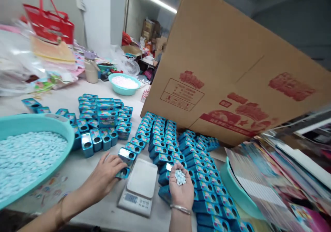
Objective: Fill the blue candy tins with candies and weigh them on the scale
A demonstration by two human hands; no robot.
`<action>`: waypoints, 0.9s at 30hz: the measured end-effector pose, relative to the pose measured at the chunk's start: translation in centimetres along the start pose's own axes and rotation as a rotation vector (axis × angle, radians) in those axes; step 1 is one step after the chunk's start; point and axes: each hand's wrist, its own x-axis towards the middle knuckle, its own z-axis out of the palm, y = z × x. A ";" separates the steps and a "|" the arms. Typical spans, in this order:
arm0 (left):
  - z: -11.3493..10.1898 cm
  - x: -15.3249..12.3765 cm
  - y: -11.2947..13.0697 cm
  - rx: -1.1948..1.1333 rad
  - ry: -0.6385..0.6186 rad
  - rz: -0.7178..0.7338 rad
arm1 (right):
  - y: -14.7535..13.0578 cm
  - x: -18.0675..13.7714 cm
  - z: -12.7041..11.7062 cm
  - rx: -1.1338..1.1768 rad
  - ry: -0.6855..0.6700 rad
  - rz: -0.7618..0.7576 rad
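My left hand [104, 177] grips a small blue tin [123, 173] just left of a digital scale [141, 178]. Pale pieces show inside that tin's opening. To the right of the scale, my right hand [182, 192] is turned palm up and cupped around a small heap of pale blue tablets [180, 177]. The scale has a bare plate, and its display is too small to read. A large turquoise basin [66, 135] at the left holds many similar tablets.
Rows of blue tins [204, 177] stand right of the scale, with a stacked group [107, 118] behind. A big cardboard box [227, 63] leans over the right side. A basin of pinkish pieces [124, 90] sits farther back. Printed sheets [271, 177] lie at the right.
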 end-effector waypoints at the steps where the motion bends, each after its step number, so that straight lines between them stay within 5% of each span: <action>1: 0.4 -0.2 -0.5 0.013 0.014 -0.017 | 0.4 0.0 0.3 -0.015 0.000 -0.003; 5: 0.6 0.4 -1.3 0.033 0.100 0.022 | 1.4 -0.4 1.3 -0.051 -0.017 0.010; 8: -2.5 2.4 -3.1 0.089 0.253 0.016 | 0.8 -0.7 1.2 -0.022 0.007 0.010; 11: -7.2 5.6 -6.6 0.267 0.433 -0.186 | -0.1 -1.0 0.7 -0.025 0.005 -0.007; 14: -10.2 8.6 -9.9 0.366 0.466 -0.305 | -0.2 -1.2 0.4 -0.035 -0.051 -0.009; 17: -11.0 10.1 -11.1 0.365 0.434 -0.277 | -0.4 -1.2 0.2 -0.041 -0.069 -0.031; 22: -11.7 9.1 -8.2 0.349 0.402 -0.230 | -2.3 -1.6 -0.6 0.008 -0.151 -0.047; 27: -10.8 8.2 -0.8 0.093 0.314 0.004 | -3.0 -2.2 -0.8 -0.003 -0.437 -0.043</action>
